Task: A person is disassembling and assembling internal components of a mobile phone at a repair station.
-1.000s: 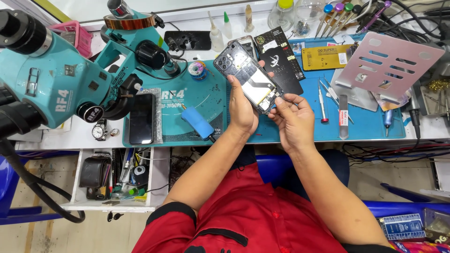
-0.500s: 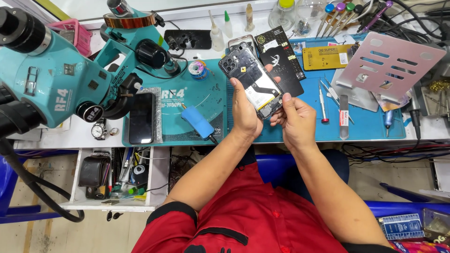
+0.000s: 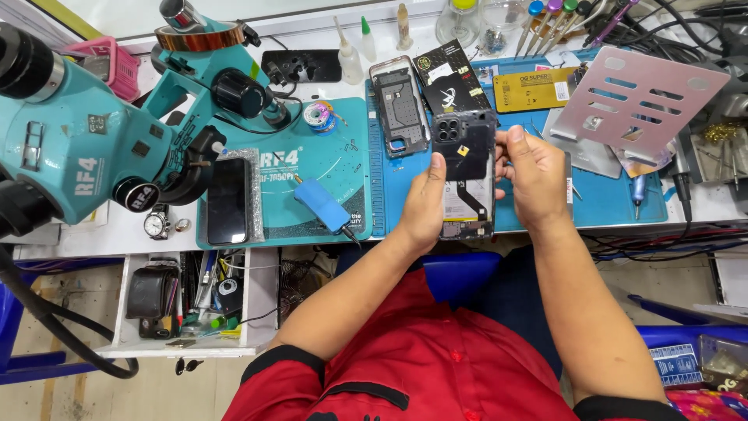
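Far left: teal stereo microscope (image 3: 86,148) overhangs the bench edge, its head swung aside, so the work area at centre is uncovered. Below the bench an open drawer (image 3: 191,300) holds loose tools and a dark pouch, within reach of the seat.

On the teal work mat (image 3: 312,195): a dark smartphone (image 3: 227,200) lies flat, screen up, parked apart from the hands. A small blue block (image 3: 321,205) with a thin lead rests just right of it. A solder-wick spool (image 3: 318,117) sits near the mat's top edge.

Centre: a spare phone frame (image 3: 399,105) lies flat on the blue mat (image 3: 615,199), above the hands.

Left hand (image 3: 425,206) closed on the left edge of the opened phone (image 3: 466,175), thumb laid on its inner face. Right hand (image 3: 534,175) closed on the right edge, fingers curled behind. Judged: two-sided grip keeps the phone raised off the mat and tilted toward the eyes for inspection.

Opened phone: back removed, upright in the hands, above the bench's front edge. Black camera block with several lenses at top, black shield below it, pale battery area crossed by a dark flex strip, small board at bottom.

Right: pink perforated metal stand (image 3: 639,97) lies tilted over other parts; screwdrivers (image 3: 561,19) are stored at the back.
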